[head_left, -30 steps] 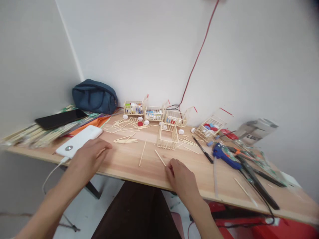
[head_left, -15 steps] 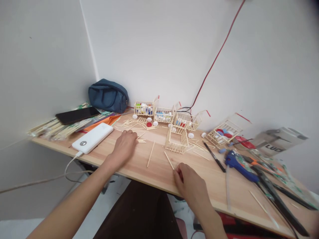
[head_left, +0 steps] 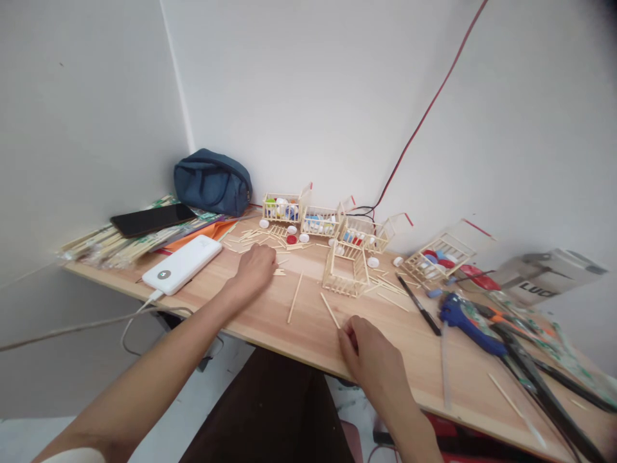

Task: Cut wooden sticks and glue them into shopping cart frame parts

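Note:
My left hand [head_left: 255,267] reaches across the wooden table [head_left: 308,325] and lies, fingers curled down, on a small bundle of thin wooden sticks [head_left: 278,272]. What its fingers hold is hidden. My right hand [head_left: 373,355] rests near the table's front edge, fingers curled, its fingertips at the near end of a loose stick [head_left: 330,310]. Another loose stick [head_left: 294,298] lies between my hands. An open stick-built frame [head_left: 346,269] stands just beyond them.
Several small stick carts [head_left: 321,220] with bottle caps line the wall. A white power bank [head_left: 182,264], a black phone [head_left: 152,219] and a blue pouch [head_left: 213,182] are at left. A blue glue gun [head_left: 470,316], a black pen [head_left: 418,303] and black tools lie at right.
My left hand has moved from beside the power bank forward and right onto the stick bundle. My right hand has stayed by the loose stick. The view has shifted left.

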`<state>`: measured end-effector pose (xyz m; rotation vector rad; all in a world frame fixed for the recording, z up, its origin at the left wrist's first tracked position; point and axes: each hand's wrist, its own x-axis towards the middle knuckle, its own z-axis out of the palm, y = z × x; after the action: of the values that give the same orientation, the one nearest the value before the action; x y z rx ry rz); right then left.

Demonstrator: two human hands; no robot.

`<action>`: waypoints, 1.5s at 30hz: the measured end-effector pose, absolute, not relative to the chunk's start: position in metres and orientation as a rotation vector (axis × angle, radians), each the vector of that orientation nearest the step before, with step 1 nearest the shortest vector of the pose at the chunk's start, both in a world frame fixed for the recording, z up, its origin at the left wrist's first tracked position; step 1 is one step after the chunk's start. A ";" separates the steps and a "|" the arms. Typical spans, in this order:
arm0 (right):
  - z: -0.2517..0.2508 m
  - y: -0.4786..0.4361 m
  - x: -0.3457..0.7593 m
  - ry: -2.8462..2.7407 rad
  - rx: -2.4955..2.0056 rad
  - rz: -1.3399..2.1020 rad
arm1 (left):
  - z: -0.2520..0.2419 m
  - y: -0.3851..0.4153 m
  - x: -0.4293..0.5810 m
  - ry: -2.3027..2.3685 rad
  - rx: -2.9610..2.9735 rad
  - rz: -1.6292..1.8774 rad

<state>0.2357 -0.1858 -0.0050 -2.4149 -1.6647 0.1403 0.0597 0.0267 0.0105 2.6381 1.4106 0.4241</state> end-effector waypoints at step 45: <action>0.007 -0.132 0.204 -1.612 -2.489 0.213 | 0.001 -0.042 0.061 1.142 2.616 0.338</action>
<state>0.2042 -0.1323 0.0067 -2.4895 -1.6117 0.2130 0.0608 -0.0420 0.0012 2.6163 1.1419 0.3376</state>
